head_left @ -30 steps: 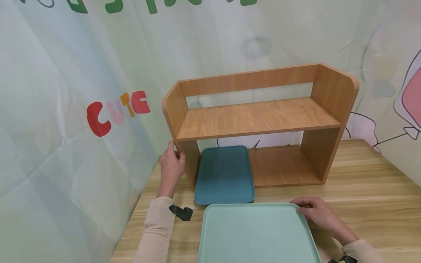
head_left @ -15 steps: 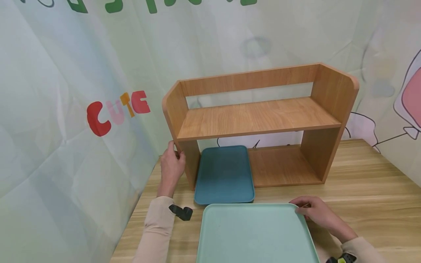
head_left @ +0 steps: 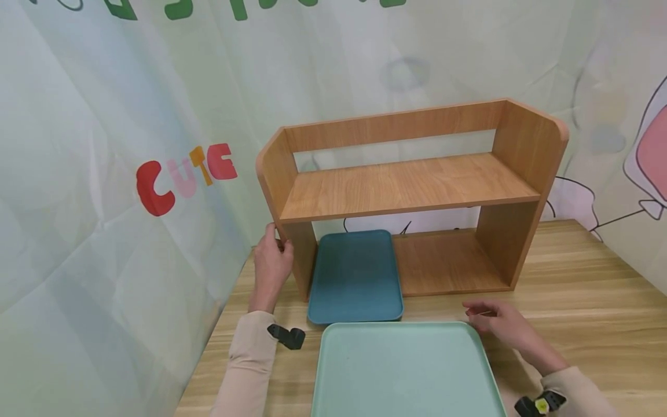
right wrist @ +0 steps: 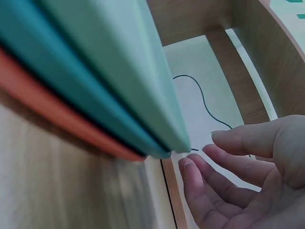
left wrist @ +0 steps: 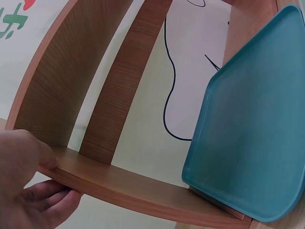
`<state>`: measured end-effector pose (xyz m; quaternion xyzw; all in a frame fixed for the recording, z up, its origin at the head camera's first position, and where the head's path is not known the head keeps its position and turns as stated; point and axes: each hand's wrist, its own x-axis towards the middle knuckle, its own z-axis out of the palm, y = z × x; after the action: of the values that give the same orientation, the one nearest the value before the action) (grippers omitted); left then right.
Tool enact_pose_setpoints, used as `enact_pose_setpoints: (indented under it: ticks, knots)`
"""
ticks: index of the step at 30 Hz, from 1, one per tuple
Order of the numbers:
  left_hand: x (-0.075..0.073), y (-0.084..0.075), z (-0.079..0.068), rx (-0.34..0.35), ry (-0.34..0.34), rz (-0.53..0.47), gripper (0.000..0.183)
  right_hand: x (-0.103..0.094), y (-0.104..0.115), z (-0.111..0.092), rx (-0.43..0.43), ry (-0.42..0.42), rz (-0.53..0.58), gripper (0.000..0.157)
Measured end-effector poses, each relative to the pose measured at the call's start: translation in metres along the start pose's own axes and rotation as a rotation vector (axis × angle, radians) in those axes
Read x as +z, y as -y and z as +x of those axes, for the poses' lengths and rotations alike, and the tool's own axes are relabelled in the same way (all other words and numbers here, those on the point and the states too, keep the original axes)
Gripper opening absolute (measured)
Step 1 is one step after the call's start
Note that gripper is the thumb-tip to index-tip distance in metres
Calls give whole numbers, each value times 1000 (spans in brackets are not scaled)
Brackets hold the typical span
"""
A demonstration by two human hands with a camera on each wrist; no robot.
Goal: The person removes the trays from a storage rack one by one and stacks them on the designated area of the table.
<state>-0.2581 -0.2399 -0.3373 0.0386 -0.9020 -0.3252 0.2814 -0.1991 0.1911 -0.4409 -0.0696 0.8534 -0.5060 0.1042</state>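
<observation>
A two-tier wooden desk shelf point(head_left: 417, 182) stands on the table. My left hand point(head_left: 271, 266) grips the edge of its left side panel, the thumb on the inner face and the fingers outside in the left wrist view. A blue-teal tray point(head_left: 356, 278) lies in the lower left of the shelf, its front end sticking out. In front is a light green tray point(head_left: 406, 368); the right wrist view shows a teal tray point(right wrist: 81, 81) and an orange tray point(right wrist: 62, 114) stacked beneath it. My right hand point(head_left: 502, 327) hovers just off the green tray's far right corner, fingers loosely bent, holding nothing.
The wood-grain table point(head_left: 589, 301) extends to the right of the shelf. A printed cloth backdrop point(head_left: 156, 278) hangs close on the left and behind. The shelf's lower board point(head_left: 450, 266) shows bare beside the blue-teal tray.
My right hand has let go of the green tray's corner and moved slightly away from it, toward the shelf. The left hand, the shelf and the trays look almost unmoved.
</observation>
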Motion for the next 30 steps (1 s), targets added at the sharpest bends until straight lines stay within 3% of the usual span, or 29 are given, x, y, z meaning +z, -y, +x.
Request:
enact_pose_setpoints:
  ticks: [8,17,30]
  knots:
    - [0,0,0,5,1,-7,37,5,14,12,55,-17,38,48]
    - [0,1,0,-2,6,3,37,16,25,24,27,9,120,55]
    - [0,0,-1,-8,10,-2,37,40,38,40,34,10,252,52]
